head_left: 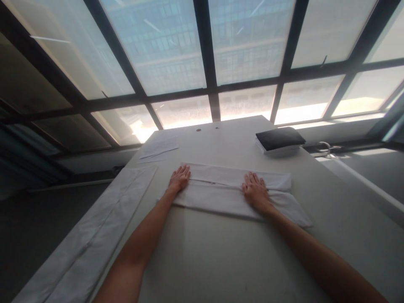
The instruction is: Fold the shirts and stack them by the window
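A white cloth (217,197) lies folded into a long band across the table, its two folded edges meeting along the middle. My left hand (179,178) rests flat on the cloth's left end, fingers stretched out. Toward the right part of the same cloth, my right hand (256,192) presses down with its palm, fingers extended and slightly spread. Neither hand grips the fabric. The right end of the cloth flares out toward me at its lower corner. What kind of cloth article it is, I cannot tell.
Along the table's left edge runs another long folded white cloth (104,227). White paper sheets (160,148) lie at the far left of the white table (208,261). A black folded item (280,138) sits on a white stack at the far right. Large windows (246,42) stand beyond.
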Motion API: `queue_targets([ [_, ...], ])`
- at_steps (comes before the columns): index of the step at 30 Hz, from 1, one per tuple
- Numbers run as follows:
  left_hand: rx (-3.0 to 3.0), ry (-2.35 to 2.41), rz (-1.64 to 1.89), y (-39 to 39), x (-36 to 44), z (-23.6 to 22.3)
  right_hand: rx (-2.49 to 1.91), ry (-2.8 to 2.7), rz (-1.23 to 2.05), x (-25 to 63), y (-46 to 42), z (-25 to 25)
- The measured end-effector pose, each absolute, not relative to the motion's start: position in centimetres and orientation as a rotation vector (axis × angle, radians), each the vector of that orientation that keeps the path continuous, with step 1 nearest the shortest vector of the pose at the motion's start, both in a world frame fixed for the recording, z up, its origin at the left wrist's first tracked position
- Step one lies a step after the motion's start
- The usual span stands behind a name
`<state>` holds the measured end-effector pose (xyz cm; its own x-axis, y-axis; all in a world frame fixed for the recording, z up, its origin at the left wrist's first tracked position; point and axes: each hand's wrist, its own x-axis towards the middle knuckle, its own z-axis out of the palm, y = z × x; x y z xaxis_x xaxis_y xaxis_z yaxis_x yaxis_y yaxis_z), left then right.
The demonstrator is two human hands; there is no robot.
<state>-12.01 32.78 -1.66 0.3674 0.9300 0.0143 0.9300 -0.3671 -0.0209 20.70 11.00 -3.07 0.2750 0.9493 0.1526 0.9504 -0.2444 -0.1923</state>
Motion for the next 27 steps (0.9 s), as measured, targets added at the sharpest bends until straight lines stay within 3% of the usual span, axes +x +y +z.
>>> queue_targets([
  [21,-2.248,-2.101,-0.016,21.7,-17.2,-1.2,-2.006,-2.097,0.066,23.2,10.3,-2.5],
  [27,-2.488,-1.753,-0.130,21.8,-10.7,0.4,-2.003,-2.096,0.060,23.2,10.4,-2.8],
])
